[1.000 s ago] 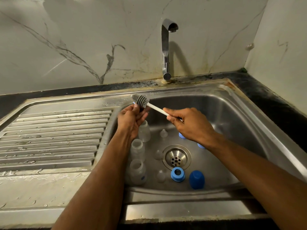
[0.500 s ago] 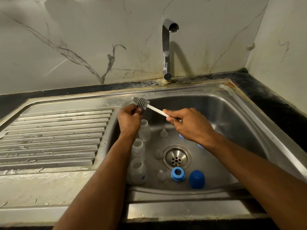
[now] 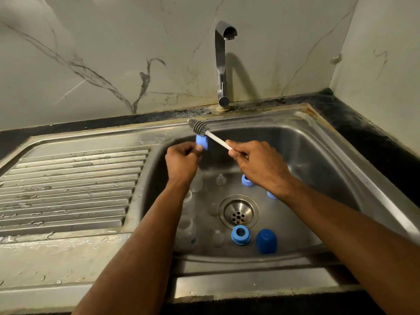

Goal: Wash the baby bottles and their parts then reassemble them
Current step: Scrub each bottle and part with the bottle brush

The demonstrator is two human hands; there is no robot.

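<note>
- Left hand point(image 3: 181, 163) pinches the blue collar ring point(image 3: 202, 142) — keep it steady.
- Right hand point(image 3: 259, 164) grips the bottle brush point(image 3: 198, 126) handle — twist bristles through.

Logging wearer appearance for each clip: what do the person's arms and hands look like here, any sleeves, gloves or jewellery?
Both forearms are bare as far as the frame shows, with no sleeves in view. The left hand and right hand wear no gloves, and no rings, watch or bracelets show on the visible sides. No markings or bandages are visible.
</note>
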